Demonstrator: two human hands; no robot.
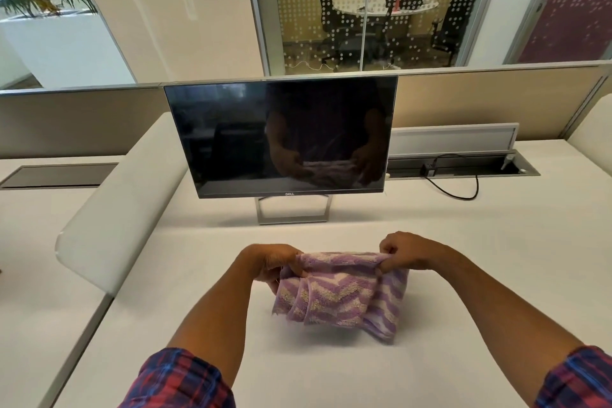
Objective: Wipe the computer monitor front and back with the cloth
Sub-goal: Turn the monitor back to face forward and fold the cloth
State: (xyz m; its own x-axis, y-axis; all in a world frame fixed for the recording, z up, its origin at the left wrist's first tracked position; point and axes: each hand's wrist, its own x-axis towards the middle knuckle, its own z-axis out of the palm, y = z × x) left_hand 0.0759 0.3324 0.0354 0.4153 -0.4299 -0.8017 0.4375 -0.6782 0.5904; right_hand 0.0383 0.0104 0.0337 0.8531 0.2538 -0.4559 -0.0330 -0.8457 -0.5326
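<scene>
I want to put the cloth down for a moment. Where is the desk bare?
Bare desk lies right of the cloth, and between the hands and the monitor stand. Back right is crowded: a black cable loops out of the open cable tray.

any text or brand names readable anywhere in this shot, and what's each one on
"DELL" in pale letters at the middle of the bottom bezel of the monitor.
No print or label shows on the purple zigzag cloth, which the left hand and right hand hold up over the desk.
The small black plug in the cable tray is too small to tell if it bears any marking.
</scene>
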